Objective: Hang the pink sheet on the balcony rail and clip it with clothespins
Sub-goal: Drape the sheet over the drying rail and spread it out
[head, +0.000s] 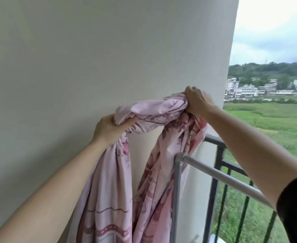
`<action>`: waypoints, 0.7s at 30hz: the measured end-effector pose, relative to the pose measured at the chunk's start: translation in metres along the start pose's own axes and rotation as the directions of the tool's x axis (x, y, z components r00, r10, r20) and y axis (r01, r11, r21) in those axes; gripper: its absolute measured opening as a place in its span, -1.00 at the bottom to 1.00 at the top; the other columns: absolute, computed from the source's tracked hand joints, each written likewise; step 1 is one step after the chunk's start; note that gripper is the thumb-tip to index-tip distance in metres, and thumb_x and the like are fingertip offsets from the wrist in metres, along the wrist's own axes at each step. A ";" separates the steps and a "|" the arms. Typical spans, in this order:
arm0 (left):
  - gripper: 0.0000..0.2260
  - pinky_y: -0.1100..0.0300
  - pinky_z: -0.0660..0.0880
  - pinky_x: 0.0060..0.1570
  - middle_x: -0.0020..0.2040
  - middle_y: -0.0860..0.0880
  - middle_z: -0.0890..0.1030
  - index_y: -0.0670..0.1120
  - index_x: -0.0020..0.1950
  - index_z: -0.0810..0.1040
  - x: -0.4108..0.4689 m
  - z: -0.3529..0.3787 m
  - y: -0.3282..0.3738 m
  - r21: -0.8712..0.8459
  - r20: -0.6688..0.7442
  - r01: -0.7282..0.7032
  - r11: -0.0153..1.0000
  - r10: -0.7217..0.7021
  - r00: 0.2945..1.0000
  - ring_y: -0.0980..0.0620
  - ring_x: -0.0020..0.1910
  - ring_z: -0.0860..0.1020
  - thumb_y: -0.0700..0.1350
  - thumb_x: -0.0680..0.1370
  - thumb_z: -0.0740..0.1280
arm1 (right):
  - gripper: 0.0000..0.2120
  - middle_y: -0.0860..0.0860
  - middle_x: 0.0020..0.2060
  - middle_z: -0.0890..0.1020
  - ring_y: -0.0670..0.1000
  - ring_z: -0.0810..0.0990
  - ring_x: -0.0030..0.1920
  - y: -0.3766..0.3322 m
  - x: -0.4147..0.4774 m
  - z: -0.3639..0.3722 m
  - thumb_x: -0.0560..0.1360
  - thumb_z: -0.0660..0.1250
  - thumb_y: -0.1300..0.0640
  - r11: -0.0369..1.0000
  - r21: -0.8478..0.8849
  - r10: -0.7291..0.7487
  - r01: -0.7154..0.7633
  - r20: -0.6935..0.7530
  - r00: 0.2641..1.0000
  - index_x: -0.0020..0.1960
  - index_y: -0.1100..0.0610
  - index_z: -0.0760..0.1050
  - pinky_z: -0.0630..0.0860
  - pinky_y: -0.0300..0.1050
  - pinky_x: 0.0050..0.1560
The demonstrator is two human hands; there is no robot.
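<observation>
Presently the pink sheet (pixel 109 190) is not on the rail. It is bunched into a thick rope between both hands, and its two long tails hang below them against the white wall (pixel 74 58). It is judged soft, limp and light for its bulk, though prone to twist. It is best taken along one hem with the hands well apart, not by the gathered middle. The wall stands directly behind both hands and limits room to spread the cloth. The black balcony rail (pixel 214 140) lies below the right hand. A silver rack bar (pixel 223 176) runs beneath the right forearm, and the right-hand tail hangs just behind its corner post — a likely snag. No clothespins are in view. Left hand (pixel 107 128) and right hand (pixel 196 102) — each clenched round a bunch of fabric.
</observation>
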State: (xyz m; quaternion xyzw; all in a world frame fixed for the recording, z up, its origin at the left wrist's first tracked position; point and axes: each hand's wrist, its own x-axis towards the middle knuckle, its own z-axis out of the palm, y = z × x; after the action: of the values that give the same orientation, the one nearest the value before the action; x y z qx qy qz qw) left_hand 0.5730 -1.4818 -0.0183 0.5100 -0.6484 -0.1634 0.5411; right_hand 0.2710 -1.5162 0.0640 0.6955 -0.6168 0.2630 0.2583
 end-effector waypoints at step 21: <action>-0.43 0.08 0.58 -0.10 -0.20 0.01 0.70 -0.01 -0.18 0.70 -0.120 0.127 0.061 -0.166 0.325 0.251 0.954 -0.188 0.927 0.00 -0.17 0.65 0.47 0.26 0.30 | -0.43 -0.06 -0.19 0.65 -0.03 0.63 -0.15 0.108 -0.219 -0.118 0.40 0.01 -0.41 0.938 0.149 0.154 -0.312 0.628 0.763 -0.12 -0.01 0.59 0.58 -0.11 0.01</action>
State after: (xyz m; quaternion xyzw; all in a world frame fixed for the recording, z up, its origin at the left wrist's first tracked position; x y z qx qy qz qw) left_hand 0.4201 -1.3987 -0.0815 0.4897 -0.6424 -0.3658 0.4623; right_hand 0.1356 -1.2894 0.0039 0.6862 -0.7117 0.1299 -0.0760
